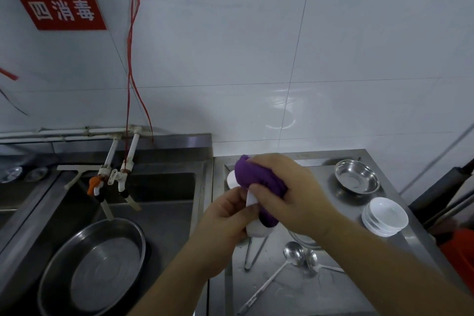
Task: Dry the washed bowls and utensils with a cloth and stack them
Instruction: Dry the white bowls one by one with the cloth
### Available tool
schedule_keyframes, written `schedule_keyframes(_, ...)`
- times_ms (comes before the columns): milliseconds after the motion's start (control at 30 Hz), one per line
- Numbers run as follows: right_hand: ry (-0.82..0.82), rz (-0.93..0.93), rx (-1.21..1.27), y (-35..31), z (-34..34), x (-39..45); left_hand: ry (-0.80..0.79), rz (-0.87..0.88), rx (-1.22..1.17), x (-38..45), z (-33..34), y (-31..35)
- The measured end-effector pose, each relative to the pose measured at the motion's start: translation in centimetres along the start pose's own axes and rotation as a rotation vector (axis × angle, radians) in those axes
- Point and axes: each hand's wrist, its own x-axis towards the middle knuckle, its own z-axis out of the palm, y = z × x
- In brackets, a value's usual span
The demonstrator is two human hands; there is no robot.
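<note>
A white bowl [256, 230] is held on edge above the steel counter [295, 290], gripped at its rim by my left hand [225, 223]. My right hand [289, 192] grips a purple cloth [259, 182] that is wrapped over the bowl, so most of the bowl is hidden. A stack of white bowls [384, 215] stands at the counter's right. Behind it sits a steel bowl [357, 179]. Two metal spoons [295, 256] and a wire utensil [252, 251] lie on the wet counter below my hands.
A steel sink [164, 213] on the left holds a large round metal pan [95, 264] under two taps [112, 177]. White tiled wall rises behind. An orange object [459, 246] and dark bars stand past the counter's right edge.
</note>
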Motion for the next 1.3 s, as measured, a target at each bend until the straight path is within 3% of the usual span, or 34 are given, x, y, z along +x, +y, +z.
schedule_keyframes(67,0.102,0.178,0.130,0.3,0.2,0.4,-0.007,0.023,-0.006,-0.3,0.0,0.0)
schedule_keyframes(233,0.306,0.664,0.813,1.6,0.2,1.5,-0.061,0.075,0.059,-0.8,-0.2,0.5)
schedule_keyframes(400,0.262,1.078,1.179,2.0,1.0,0.1,-0.099,0.106,0.102,-1.1,-0.3,1.2)
schedule_keyframes(567,0.187,1.080,1.364,1.4,1.5,-1.2,-0.122,0.139,0.021,-1.2,-0.3,1.1)
schedule_keyframes(667,0.221,1.102,1.401,1.2,2.0,-1.6,-0.136,0.129,-0.002,-1.2,0.0,0.7)
schedule_keyframes(800,0.220,1.130,1.344,1.5,1.8,-1.2,-0.101,0.106,0.016,-1.0,0.0,0.9)
schedule_keyframes(1000,0.164,1.116,1.194,2.0,0.5,-0.1,0.007,-0.118,-0.182,-0.7,-0.8,2.3)
schedule_keyframes(1300,0.212,1.112,1.215,2.2,1.2,-1.3,-0.041,0.039,-0.038,-1.5,0.6,1.3)
